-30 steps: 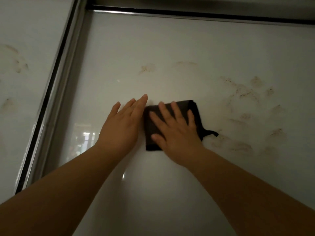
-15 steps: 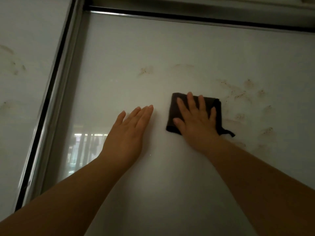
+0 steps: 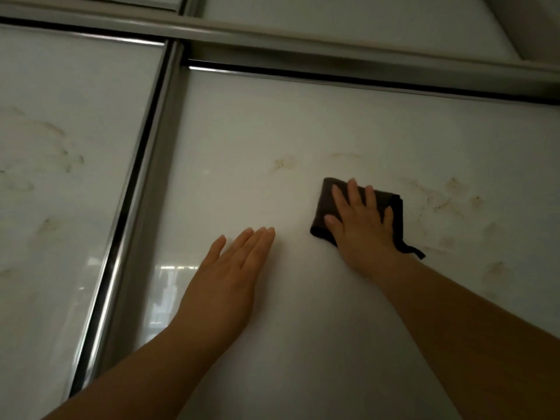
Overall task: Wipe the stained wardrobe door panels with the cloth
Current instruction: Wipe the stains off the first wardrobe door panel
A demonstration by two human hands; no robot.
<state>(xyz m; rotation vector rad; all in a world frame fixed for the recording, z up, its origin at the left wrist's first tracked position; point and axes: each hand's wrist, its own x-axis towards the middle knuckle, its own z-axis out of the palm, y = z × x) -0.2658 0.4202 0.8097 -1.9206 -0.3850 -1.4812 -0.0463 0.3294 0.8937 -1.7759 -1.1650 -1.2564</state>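
Right hand (image 3: 360, 225) flat on cloth (image 3: 324, 201), strap (image 3: 413, 251) pointing lower right

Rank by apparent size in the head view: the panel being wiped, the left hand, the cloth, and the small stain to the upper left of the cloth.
1. door panel
2. left hand, though it is nearer the camera
3. cloth, partly covered by the right hand
4. small stain
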